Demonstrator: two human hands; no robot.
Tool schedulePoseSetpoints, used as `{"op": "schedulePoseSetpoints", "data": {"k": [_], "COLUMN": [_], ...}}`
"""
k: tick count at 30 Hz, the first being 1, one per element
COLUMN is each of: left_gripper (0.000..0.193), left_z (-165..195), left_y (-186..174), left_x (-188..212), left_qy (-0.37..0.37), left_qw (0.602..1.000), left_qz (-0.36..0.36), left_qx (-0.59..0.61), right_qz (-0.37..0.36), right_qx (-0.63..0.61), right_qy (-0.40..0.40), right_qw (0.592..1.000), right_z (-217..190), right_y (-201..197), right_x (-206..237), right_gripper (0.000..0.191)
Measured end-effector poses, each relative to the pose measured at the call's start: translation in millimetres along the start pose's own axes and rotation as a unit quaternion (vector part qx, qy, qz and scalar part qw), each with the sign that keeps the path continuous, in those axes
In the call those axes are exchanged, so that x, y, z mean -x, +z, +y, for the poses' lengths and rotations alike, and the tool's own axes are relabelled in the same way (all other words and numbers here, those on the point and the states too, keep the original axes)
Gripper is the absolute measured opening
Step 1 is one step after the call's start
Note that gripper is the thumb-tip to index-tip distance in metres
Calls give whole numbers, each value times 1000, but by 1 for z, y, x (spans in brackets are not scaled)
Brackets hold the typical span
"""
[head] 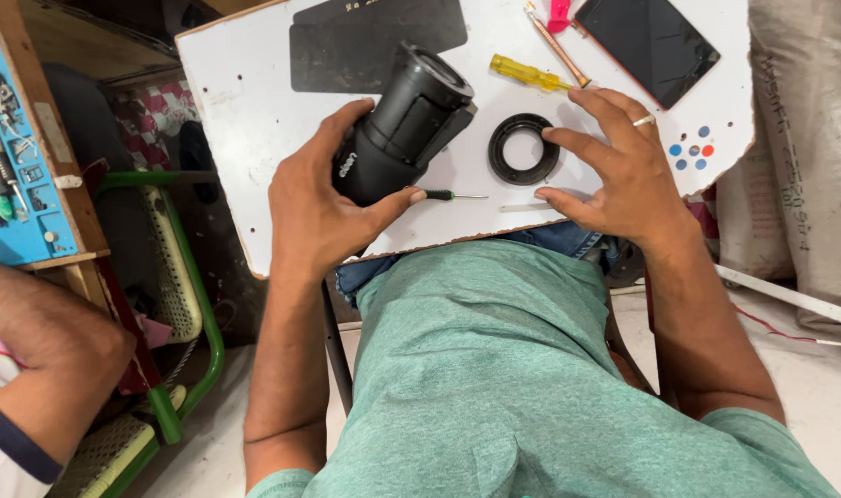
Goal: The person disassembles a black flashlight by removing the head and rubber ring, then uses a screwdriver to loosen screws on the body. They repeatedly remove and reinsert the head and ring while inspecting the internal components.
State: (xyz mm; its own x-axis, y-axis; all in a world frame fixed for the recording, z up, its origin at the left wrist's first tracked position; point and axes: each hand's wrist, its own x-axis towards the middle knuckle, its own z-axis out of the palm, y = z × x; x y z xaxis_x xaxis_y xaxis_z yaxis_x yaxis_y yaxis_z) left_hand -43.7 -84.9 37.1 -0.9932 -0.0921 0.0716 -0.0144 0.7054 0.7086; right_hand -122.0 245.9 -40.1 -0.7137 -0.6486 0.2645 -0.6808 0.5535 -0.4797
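Resting on a white board that serves as the bench, a scatter of small tools surrounds the work. A yellow-handled screwdriver lies near the far edge, a thin copper-coloured tool beside it, and a dark tablet with a reddish rim sits at the far right corner. A black mat covers part of the far side. A small screwdriver with a green-banded black grip lies between the two hands. To the left stand a blue tool rack and a green-framed chair; another person's arm shows at the lower left.

The left hand is wrapped around the base of a black camera lens, thumb pressed along its near side. The lens is a long matte barrel, tilted, its wider front end pointing away up the bench. The right hand is spread wide and holds nothing, fingertips touching or nearly touching a black ring, probably a lens mount part, lying flat just right of the lens.
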Motion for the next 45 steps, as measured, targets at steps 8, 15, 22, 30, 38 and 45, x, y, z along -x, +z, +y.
{"op": "schedulePoseSetpoints", "data": {"k": [8, 15, 22, 30, 38, 45], "left_gripper": [93, 91, 90, 86, 86, 87], "left_z": [-78, -120, 19, 42, 64, 57], "left_y": [-82, -147, -44, -25, -17, -28], "left_x": [7, 43, 69, 55, 49, 53], "left_qy": [-19, -51, -53, -62, -64, -65], "left_qw": [999, 998, 998, 998, 997, 997], "left_qz": [36, 41, 24, -7, -51, -43], "left_qx": [-31, 19, -14, -16, -8, -4], "right_qz": [9, 20, 79, 61, 43, 54], "right_qx": [40, 12, -99, -249, -249, -119], "right_qy": [-5, 9, 55, 65, -28, -73], "right_qw": [999, 1000, 990, 964, 967, 989], "right_z": [-46, -107, -48, -45, -58, -67], "right_y": [67, 97, -9, -38, -64, -78], "right_x": [-59, -97, 4, -10, -25, -41], "right_gripper": [69, 66, 82, 97, 90, 89]}}
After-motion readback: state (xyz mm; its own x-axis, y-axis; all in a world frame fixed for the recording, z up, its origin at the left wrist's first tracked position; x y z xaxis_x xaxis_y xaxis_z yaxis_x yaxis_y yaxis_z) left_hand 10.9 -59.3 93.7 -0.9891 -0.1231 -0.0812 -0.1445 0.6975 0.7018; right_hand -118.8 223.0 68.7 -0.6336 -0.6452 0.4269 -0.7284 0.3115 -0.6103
